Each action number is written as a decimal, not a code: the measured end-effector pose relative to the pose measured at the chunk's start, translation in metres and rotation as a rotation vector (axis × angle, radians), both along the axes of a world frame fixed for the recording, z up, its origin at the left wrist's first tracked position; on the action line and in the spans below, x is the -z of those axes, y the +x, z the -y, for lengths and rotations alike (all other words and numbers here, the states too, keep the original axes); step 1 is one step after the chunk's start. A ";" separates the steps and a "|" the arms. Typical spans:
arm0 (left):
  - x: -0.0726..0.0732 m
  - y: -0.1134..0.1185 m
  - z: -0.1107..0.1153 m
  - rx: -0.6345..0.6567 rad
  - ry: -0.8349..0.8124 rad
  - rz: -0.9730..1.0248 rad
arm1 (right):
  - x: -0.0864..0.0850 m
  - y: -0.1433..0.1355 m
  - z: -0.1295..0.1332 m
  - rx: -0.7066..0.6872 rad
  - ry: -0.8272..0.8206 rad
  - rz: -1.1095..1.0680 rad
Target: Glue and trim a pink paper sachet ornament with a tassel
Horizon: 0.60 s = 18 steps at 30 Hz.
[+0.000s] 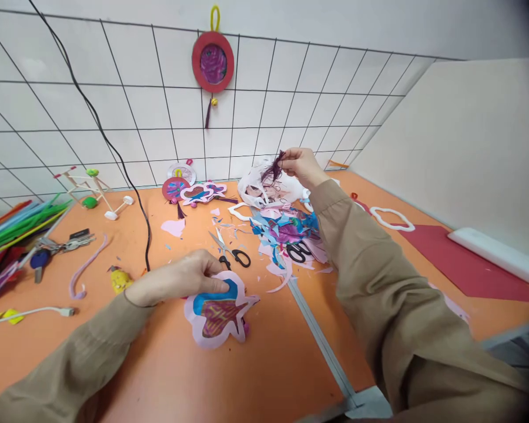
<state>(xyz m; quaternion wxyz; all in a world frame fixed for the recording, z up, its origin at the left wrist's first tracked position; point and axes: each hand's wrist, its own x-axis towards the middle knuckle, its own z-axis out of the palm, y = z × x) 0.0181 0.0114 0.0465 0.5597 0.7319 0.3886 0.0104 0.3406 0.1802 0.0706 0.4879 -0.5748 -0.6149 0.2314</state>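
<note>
Near the front middle of the table, my left hand [191,276] pinches a pink-edged paper ornament [216,320] with a blue and brown patterned centre. A small magenta bead shows at its right edge. Farther back, my right hand [302,163] is raised at a white plastic bag [253,179], its fingers closed on dark purple tassels [273,169]. The tassels hang over the bag's opening. Beyond the left hand lie open scissors [229,249] with black handles.
Paper scraps [284,229] lie heaped before the bag, partly over another pair of scissors [297,252]. Finished-looking ornaments [196,192] rest by the wall grid. A black cable [114,153] crosses the left side. Red card [449,258] and a white frame [392,218] lie right.
</note>
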 end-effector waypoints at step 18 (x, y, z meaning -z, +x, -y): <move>0.025 0.025 -0.004 -0.629 -0.083 0.597 | 0.002 -0.094 0.090 -0.434 -0.087 0.435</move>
